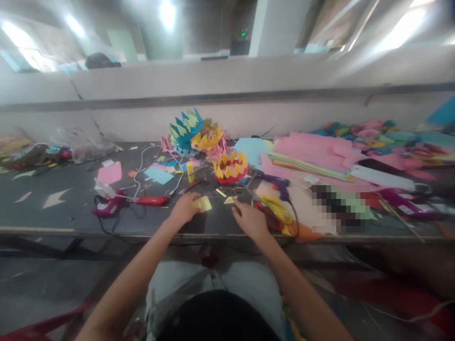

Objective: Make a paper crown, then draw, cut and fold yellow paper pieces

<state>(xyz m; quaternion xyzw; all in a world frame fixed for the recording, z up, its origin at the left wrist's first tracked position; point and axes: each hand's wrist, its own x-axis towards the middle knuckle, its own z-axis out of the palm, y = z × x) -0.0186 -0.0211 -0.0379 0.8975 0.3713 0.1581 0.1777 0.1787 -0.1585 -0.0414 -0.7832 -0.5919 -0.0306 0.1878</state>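
Observation:
My left hand (185, 208) is closed on the edge of a small pale yellow piece of paper (205, 204) just above the dark table. My right hand (250, 219) has its thumb and forefinger apart. The forefinger's tip is by another small yellow paper piece (229, 200), and I cannot tell whether it touches. Beyond the hands sits a paper ring of yellow and red points (231, 176). A yellow glue stick (190, 172) stands upright to its left. Yellow-handled scissors (277, 208) lie right of my right hand.
A purple glue gun (279, 182) with a cable lies to the right, near pink paper sheets (313, 149). Blue, green and yellow folded paper pieces (192, 130) are heaped at the back. On the left are a red cutter (152, 201), a purple device (108, 204) and a white cord.

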